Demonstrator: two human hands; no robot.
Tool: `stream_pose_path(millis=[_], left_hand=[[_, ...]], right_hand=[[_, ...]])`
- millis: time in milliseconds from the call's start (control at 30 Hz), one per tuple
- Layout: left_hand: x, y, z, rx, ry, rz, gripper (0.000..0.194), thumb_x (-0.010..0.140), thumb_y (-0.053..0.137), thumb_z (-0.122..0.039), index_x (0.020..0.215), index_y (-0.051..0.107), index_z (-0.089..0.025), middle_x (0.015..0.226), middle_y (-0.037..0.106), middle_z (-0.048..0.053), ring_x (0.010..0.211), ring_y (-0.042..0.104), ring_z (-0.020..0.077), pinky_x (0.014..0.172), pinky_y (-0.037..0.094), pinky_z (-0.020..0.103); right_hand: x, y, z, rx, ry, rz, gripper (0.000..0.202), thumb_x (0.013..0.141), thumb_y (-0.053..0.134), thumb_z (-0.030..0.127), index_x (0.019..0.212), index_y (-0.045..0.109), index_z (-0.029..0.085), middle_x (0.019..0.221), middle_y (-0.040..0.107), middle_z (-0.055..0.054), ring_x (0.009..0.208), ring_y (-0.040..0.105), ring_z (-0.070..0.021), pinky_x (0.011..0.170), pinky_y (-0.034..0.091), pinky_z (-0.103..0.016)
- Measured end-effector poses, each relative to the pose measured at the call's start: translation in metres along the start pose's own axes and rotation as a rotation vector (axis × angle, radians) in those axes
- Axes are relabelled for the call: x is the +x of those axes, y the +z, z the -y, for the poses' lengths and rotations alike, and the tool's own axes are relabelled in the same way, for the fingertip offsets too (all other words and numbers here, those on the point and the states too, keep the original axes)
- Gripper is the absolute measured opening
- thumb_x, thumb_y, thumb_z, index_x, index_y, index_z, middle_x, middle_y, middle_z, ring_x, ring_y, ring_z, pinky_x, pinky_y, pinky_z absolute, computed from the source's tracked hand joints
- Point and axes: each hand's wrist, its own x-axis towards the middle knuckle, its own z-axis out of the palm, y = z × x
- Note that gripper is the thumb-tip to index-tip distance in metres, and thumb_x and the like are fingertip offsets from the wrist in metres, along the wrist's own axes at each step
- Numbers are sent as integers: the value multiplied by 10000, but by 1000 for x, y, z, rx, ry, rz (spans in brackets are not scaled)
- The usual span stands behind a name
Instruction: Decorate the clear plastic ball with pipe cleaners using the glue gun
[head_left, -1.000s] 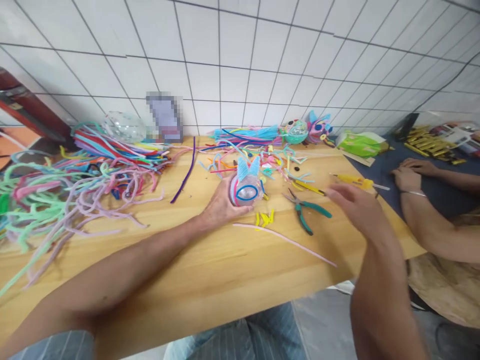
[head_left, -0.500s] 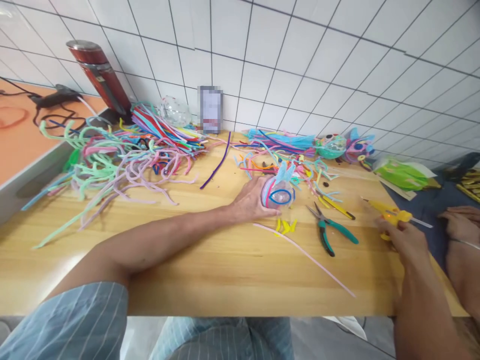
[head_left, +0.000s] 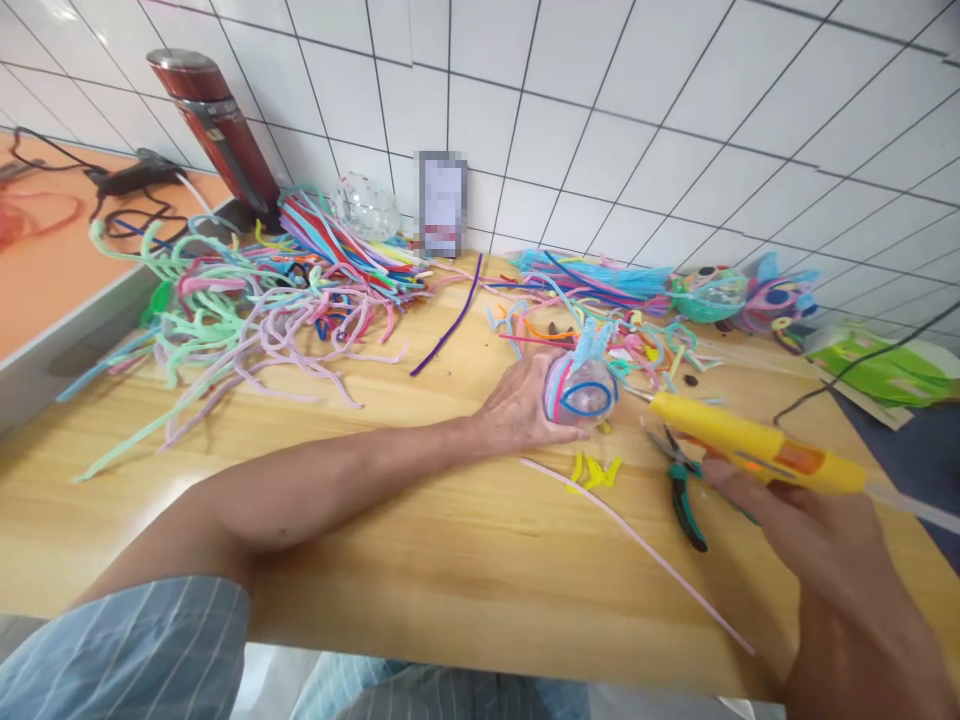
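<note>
- Since half a second ago the right hand (head_left: pixel 814 525) has lifted the yellow glue gun (head_left: pixel 754 443) off the surface (head_left: pixel 420 560); the gun now sits above the pliers (head_left: pixel 684 487), nozzle aimed at the ball.
- The left hand (head_left: pixel 525 405) has stayed in place, its grip wrapped around the clear ball (head_left: pixel 581 390), which rests on the wooden surface near the middle.
- Right-hand grip: closed around the gun body, fingers underneath.
- The ball is transparent plastic, round, wound with pink pipe cleaner; a blue ring sits on the side facing the viewer and two light-blue fuzzy ears stand on top.
- Short yellow bent pieces (head_left: pixel 595 470) lie just in front of the ball; a long pale pink pipe cleaner (head_left: pixel 645 545) runs diagonally toward the near edge.
- A loose heap of fuzzy pipe cleaners (head_left: pixel 255 300), many colours, covers the far left of the surface.
- Two finished decorated balls (head_left: pixel 742 295) stand by the tiled wall.
</note>
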Motion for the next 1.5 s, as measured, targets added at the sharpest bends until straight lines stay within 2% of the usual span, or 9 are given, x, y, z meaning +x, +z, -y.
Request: stream_pose_path(millis=[100, 200, 300, 433, 700, 867, 1100, 1367, 1500], left_hand=[[0, -1, 1, 13, 3, 39, 1104, 690, 1068, -581, 1599, 550, -231, 1565, 693, 201, 1474, 678, 472, 1265, 548, 648], [1, -4, 1, 19, 26, 68, 1119, 684, 1079, -575, 1617, 546, -266, 1660, 642, 192, 1582, 598, 463, 1333, 494, 642], [2, -6, -2, 47, 19, 79, 1103, 683, 1081, -563, 1605, 561, -253, 1640, 653, 199, 1564, 608, 468, 1327, 501, 639], [2, -6, -9, 96, 14, 63, 1024, 726, 1055, -537, 1571, 578, -209, 1583, 672, 217, 1527, 628, 479, 1302, 523, 640], [-1, 3, -11, 223, 29, 36, 977, 761, 1025, -532, 1548, 524, -242, 1543, 665, 202, 1498, 625, 453, 1239, 553, 643], [-2, 3, -12, 252, 14, 43, 951, 765, 1013, -533, 1533, 525, -257, 1516, 668, 188, 1432, 657, 442, 1202, 571, 629], [1, 7, -17, 253, 65, 50, 968, 789, 1003, -548, 1555, 503, -233, 1543, 664, 194, 1465, 645, 434, 1223, 570, 625], [-1, 9, -13, 273, 77, 31, 1019, 802, 978, -593, 1601, 458, -232, 1560, 656, 201, 1464, 650, 425, 1229, 565, 652], [0, 9, -10, 268, 89, 27, 1026, 801, 974, -606, 1605, 467, -219, 1559, 656, 204, 1461, 653, 424, 1225, 571, 645]], right_hand=[[-6, 4, -1, -22, -81, 124, 268, 859, 863, 528, 1058, 884, 350, 933, 867, -55, 819, 845, -348, 756, 734, -461], [-7, 9, -4, -111, -224, 123, 236, 926, 806, 509, 1114, 887, 391, 933, 868, -42, 842, 859, -356, 811, 744, -481], [-8, 12, -10, -172, -303, 92, 233, 956, 767, 489, 1143, 877, 406, 1030, 893, -47, 917, 877, -372, 845, 749, -507], [-12, 14, -12, -172, -313, 102, 252, 976, 729, 493, 1165, 856, 385, 1110, 905, -59, 998, 885, -386, 866, 751, -523], [-11, 20, 6, -158, -447, 217, 219, 1052, 659, 403, 1209, 805, 360, 1159, 906, -38, 1014, 893, -332, 923, 752, -474], [-15, 20, 0, -170, -469, 218, 248, 1072, 646, 352, 1288, 763, 391, 1216, 895, -23, 1082, 882, -330, 936, 745, -482], [-18, 18, -1, -213, -454, 195, 271, 1063, 647, 301, 1313, 725, 372, 1250, 889, -15, 1111, 879, -311, 1000, 723, -453], [-14, 12, -2, -303, -572, 214, 279, 1074, 597, 230, 1315, 690, 335, 1199, 900, 0, 1023, 894, -270, 837, 718, -358], [-14, 13, -3, -297, -551, 202, 260, 1072, 621, 260, 1302, 721, 328, 1191, 901, -9, 1019, 893, -284, 832, 717, -372]])
